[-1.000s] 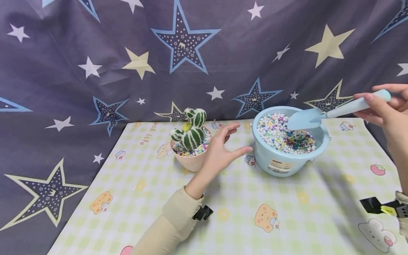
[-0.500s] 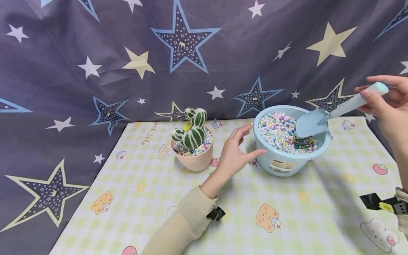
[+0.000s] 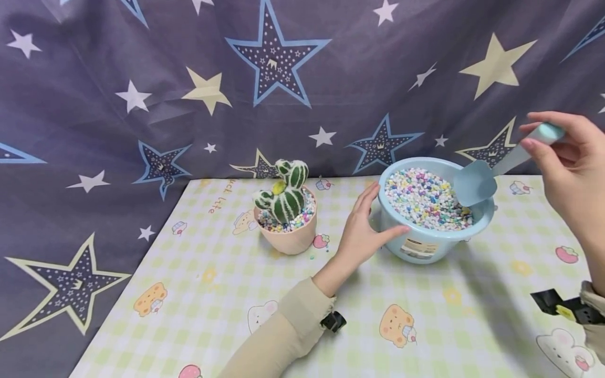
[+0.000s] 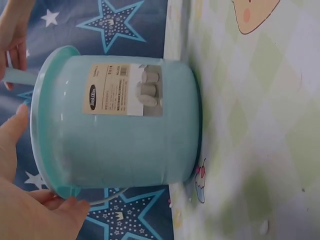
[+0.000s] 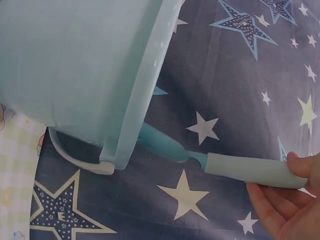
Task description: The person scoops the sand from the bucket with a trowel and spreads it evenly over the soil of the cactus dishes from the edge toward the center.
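In the head view a light-blue bucket point(image 3: 441, 248) filled with small multicoloured pebbles point(image 3: 418, 197) stands on the right half of the table. My left hand point(image 3: 361, 236) is at its left side, thumb and fingers spread along the rim; in the left wrist view the fingertips point(image 4: 72, 207) lie right at the rim by the bucket's handle. With my right hand point(image 3: 574, 157) I hold a light-blue garden trowel point(image 3: 475, 184) by the end of its grip. The blade tilts down over the right part of the pebbles, inside the bucket's mouth.
A cactus point(image 3: 285, 202) stands in a pink pot point(image 3: 288, 241) topped with similar pebbles, left of the bucket. A few loose pebbles point(image 3: 312, 257) lie by the pot. Behind the checked tablecloth point(image 3: 331, 346) hangs a dark star-patterned cloth point(image 3: 142, 131).
My left hand has moved right, from beside the pink pot to the bucket's rim. The trowel blade has shifted right over the pebbles and its grip stands steeper.
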Available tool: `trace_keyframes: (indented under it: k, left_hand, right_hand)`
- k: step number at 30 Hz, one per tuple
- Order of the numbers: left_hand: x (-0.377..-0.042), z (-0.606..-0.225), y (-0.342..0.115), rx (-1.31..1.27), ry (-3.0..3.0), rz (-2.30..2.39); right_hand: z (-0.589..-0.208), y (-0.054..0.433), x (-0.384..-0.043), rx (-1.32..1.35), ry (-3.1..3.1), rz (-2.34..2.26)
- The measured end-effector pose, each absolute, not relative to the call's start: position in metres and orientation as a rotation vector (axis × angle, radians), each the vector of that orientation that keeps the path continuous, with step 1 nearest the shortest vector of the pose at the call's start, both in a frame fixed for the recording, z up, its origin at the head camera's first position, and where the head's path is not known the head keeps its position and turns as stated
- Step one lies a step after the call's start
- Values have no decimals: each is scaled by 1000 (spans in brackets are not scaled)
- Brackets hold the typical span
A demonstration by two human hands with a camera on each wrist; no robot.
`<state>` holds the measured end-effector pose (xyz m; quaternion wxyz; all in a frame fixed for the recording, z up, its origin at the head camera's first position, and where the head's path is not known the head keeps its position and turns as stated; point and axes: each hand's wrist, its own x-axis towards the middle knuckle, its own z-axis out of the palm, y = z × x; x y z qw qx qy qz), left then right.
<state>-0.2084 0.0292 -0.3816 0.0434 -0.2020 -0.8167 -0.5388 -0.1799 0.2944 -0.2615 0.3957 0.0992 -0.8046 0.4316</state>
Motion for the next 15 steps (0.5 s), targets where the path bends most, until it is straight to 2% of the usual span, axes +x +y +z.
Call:
trace_keyframes:
  k: [6,15]
  left_hand:
    - [-208,-381,33,-552,-2522,-1603]
    - [-210,-378,31,-515,-2558,-1516]
  right_hand:
    - [-270,304,-191,211,-2105,1032]
    - [-282,327,-221,106,-2228,1352]
